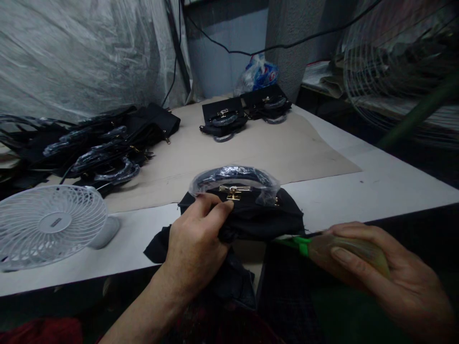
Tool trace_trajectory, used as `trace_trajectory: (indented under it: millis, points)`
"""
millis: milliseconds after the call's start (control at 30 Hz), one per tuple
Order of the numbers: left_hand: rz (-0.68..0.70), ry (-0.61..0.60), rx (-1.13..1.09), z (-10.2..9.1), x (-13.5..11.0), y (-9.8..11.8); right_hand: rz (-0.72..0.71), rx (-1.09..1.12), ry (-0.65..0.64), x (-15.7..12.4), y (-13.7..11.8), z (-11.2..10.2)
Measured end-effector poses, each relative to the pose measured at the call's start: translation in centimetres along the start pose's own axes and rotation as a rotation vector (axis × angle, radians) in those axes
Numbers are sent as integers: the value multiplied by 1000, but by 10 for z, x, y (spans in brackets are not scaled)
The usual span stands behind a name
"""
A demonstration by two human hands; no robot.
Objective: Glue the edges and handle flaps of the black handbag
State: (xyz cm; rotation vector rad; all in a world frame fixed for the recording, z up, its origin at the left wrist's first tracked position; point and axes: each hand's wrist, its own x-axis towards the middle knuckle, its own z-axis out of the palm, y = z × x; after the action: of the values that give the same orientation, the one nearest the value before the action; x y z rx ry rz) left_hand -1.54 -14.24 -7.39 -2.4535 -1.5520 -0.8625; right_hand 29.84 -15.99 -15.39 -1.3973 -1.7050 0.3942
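Observation:
A small black handbag lies at the near edge of the table, its curved handle wrapped in clear plastic and a gold clasp on its front. My left hand is closed on the bag's left side, fingers curled over the black fabric near the clasp. My right hand is closed round a yellowish tool with a green tip. The tip points left and touches the bag's lower right edge.
A white desk fan stands at the left on the table. A pile of black bags lies at the back left, and two more bags at the back centre on a brown sheet. A large fan cage stands at the right.

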Motion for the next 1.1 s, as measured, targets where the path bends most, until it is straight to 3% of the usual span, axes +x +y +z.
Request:
trace_trajectory:
  millis: [233, 700, 833, 967, 1100]
  points:
    - [44, 21, 15, 2, -2, 1, -3, 82, -123, -2, -16, -9]
    - [36, 34, 13, 6, -10, 1, -80, -30, -80, -10, -19, -5]
    - [52, 42, -3, 7, -12, 0, 14, 88, -195, -17, -15, -9]
    - [47, 44, -1, 8, -14, -1, 0, -9, -140, -26, -14, -10]
    - [52, 45, 3, 8, -17, -1, 35, 65, -185, -31, -18, -10]
